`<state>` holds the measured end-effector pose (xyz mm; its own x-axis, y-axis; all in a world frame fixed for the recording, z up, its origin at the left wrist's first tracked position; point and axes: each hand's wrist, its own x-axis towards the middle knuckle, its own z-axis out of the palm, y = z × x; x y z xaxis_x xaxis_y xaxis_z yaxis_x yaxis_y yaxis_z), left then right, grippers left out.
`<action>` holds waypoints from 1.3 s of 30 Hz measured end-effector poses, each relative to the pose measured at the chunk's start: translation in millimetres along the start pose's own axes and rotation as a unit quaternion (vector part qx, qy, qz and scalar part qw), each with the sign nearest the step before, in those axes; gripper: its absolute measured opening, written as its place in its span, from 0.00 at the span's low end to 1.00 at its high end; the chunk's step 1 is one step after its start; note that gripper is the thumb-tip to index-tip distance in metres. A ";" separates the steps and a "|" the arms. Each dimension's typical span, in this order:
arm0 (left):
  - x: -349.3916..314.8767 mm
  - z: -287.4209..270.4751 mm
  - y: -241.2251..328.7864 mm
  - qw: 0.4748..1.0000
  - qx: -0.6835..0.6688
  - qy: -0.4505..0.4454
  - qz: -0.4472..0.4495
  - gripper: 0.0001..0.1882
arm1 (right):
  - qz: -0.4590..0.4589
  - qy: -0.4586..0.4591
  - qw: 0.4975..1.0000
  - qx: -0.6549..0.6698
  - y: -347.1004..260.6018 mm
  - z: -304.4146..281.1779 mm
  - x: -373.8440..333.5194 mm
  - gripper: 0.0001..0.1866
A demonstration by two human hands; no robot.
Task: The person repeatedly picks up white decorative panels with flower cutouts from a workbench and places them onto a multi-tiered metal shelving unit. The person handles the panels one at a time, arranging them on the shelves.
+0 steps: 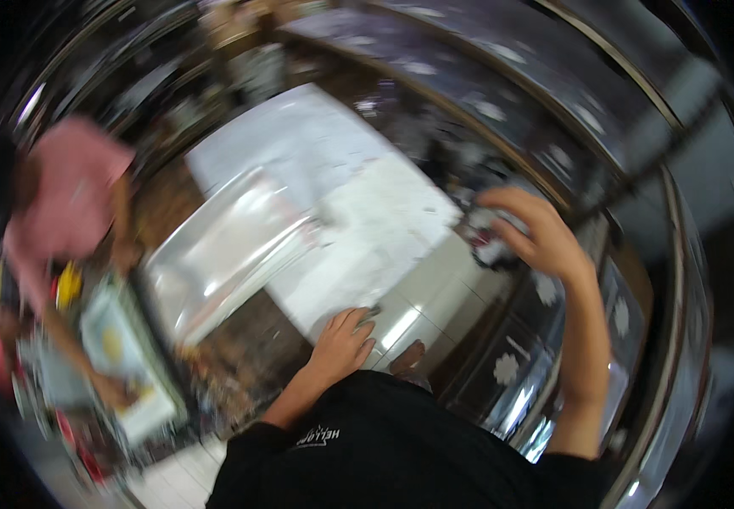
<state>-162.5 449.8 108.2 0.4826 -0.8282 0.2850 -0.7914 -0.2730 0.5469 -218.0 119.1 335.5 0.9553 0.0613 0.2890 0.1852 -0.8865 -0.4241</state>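
Observation:
My left hand rests at the near corner of a large white sheet on the table. Its fingers are bent round a small greyish thing, too blurred to name. Past the sheet's right corner, my right hand is raised with fingers curved and thumb apart. Close beside those fingertips is a blurred dark, white and red item; whether they touch it I cannot tell. A stack of shiny clear plastic film overlaps the left part of the white sheet.
At the left, a person in a pink shirt leans over a pale tray-like box with yellow things in it. Shelves with dark flower-marked panels run along the back and right. A tiled floor shows below the sheet.

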 end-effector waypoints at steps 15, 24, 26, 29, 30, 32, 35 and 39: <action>-122.2 -10.6 -48.2 0.960 0.145 0.076 -0.226 0.30 | 0.650 -0.063 0.648 0.392 50.7 422.1 -346.0 0.11; -122.6 17.6 -71.5 0.949 0.248 0.028 -0.191 0.31 | 0.611 -0.082 0.762 0.200 5.9 438.1 -387.5 0.17; -114.5 15.8 -60.4 0.951 0.272 0.039 -0.143 0.34 | 0.636 -0.026 0.747 0.191 6.1 438.2 -404.4 0.17; -108.5 16.0 -59.7 0.950 0.273 0.029 -0.148 0.32 | 0.688 -0.031 0.706 0.167 -4.0 447.3 -421.9 0.17; -107.2 22.0 -63.9 0.949 0.272 0.018 -0.160 0.31 | 0.692 -0.048 0.701 0.163 -7.5 447.7 -428.8 0.18; -113.2 28.1 -72.6 0.949 0.267 0.010 -0.167 0.29 | 0.688 -0.099 0.699 0.167 -9.9 464.1 -446.7 0.19; -121.1 24.7 -83.1 0.956 0.243 0.032 -0.162 0.29 | 0.680 -0.122 0.696 0.196 -21.6 467.9 -447.2 0.20; -111.5 11.2 -68.4 0.964 0.205 0.086 -0.147 0.29 | 0.608 -0.155 0.758 0.178 -15.1 461.3 -434.2 0.19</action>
<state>-166.3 555.4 30.2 0.7360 -0.6017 0.3103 -0.6755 -0.6833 0.2771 -529.5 317.4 -179.5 0.4669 -0.5487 -0.6935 -0.8783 -0.1968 -0.4357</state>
